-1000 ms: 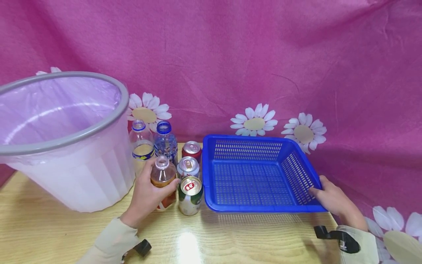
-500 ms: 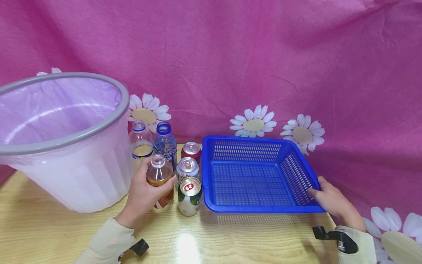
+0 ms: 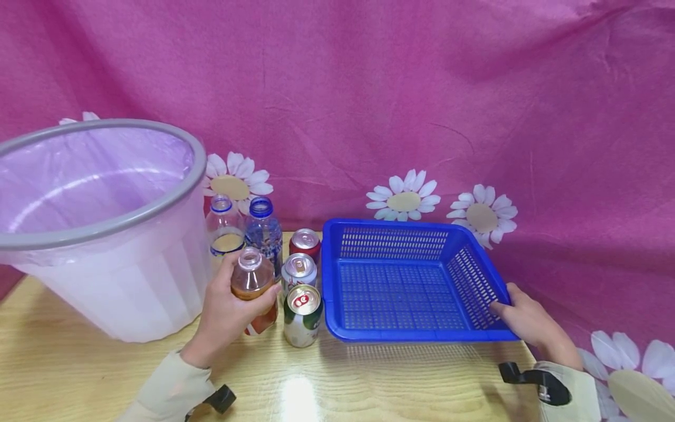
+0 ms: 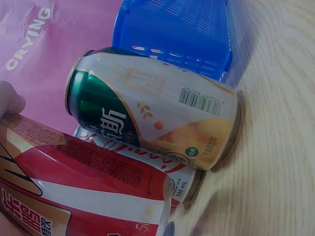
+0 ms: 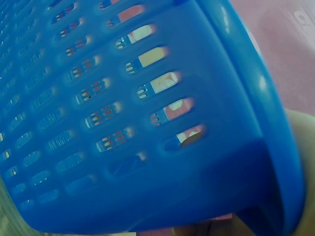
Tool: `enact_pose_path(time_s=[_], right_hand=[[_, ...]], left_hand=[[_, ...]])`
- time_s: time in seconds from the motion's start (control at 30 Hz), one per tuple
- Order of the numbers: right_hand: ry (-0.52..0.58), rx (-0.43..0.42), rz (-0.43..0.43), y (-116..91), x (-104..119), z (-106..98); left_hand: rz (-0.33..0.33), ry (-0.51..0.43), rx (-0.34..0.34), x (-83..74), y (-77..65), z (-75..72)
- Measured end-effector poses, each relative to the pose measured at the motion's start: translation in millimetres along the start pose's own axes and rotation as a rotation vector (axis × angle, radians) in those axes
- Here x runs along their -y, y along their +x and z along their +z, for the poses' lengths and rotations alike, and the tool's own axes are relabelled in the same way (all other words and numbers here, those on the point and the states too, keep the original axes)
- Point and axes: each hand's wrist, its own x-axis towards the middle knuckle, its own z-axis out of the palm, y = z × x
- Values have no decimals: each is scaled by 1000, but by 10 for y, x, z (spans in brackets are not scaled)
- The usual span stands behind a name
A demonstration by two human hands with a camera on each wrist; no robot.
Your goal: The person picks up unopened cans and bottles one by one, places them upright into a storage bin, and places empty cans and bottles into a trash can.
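Your left hand [image 3: 224, 310] is wrapped round a red-labelled bottle [image 3: 252, 281], thumb on the side towards the cans and its open neck pointing up. It holds brown liquid, and it stands in front of two other bottles; you cannot tell whether its base touches the desk [image 3: 253, 390]. Your right hand [image 3: 529, 319] grips the right side of the blue basket [image 3: 403, 293], with the thumb over the rim.

Between your bottle and the basket, three cans stand upright in a row running away from you: a green-and-white can [image 3: 302, 319] nearest, then a silver-topped white can [image 3: 299, 269], then a red can [image 3: 304, 243] at the far end. The left wrist view shows the nearest one's barcode, just beside your bottle.

Behind your left hand are a clear bottle [image 3: 224, 225] with a blue neck ring and a blue-necked bottle [image 3: 263, 231], side by side. The big pale bin [image 3: 147, 293] sits left of them, its grey rim above a thin liner [image 3: 89, 187]. A pink cloth [image 3: 327, 117] hangs behind everything — printed with white daisies.
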Motion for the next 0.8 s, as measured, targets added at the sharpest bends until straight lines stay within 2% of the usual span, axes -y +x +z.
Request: enact_pose_path(time_s=[0.8], right_hand=[[4,11,18,24,9,12]], left_hand=[[52,5,0,-128,-28,-46]])
